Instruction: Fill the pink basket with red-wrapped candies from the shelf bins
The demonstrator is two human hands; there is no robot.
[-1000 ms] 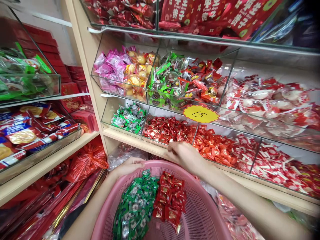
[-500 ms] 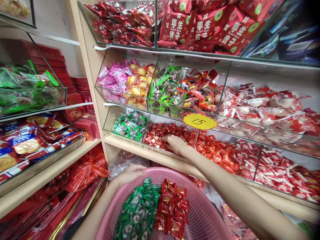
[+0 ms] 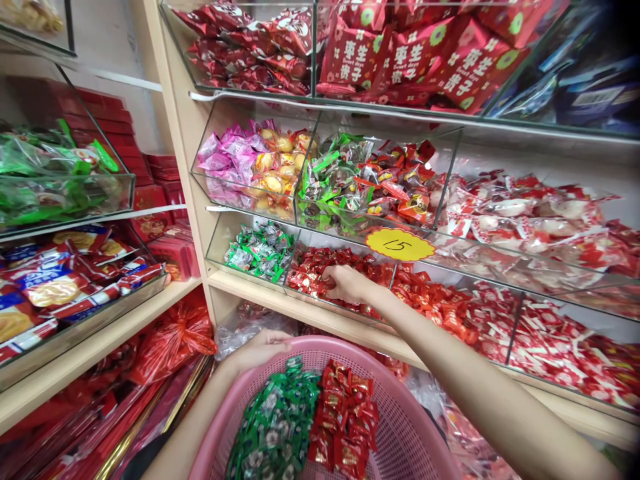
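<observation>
While dipping with the right hand [image 3: 347, 283] into the dark red candies [image 3: 310, 275], which lie heaped within the lower row of clear bins [image 3: 215, 247], bends that grip downward with fingers and thumb curled, fingertips partly hidden among wrappers; cannot tell about any candy pinched there. Nearer, clasps the far left rim of the pink basket [image 3: 405, 413] with the left hand [image 3: 265, 347], laying that grip's fingers along the edge. Carries green candies [image 3: 277, 427] in the basket's left part, right beside smaller-heaped red candies [image 3: 345, 420]. Faces, along the same row, green-and-silver candies [image 3: 260, 252] just left, then orange-red candies [image 3: 433, 303] and red-and-white candies [image 3: 565, 347] to the right. Just above the right hand, sees a yellow tag [image 3: 400, 244] marked "15"; one row up, pink-purple packets [image 3: 227, 160], yellow packets [image 3: 275, 160] and green packets [image 3: 333, 173]. Higher still, finds red bags [image 3: 410, 57] with white characters. Off left, has blue-and-red packs [image 3: 55, 283] above a tied red plastic bag [image 3: 180, 333].
</observation>
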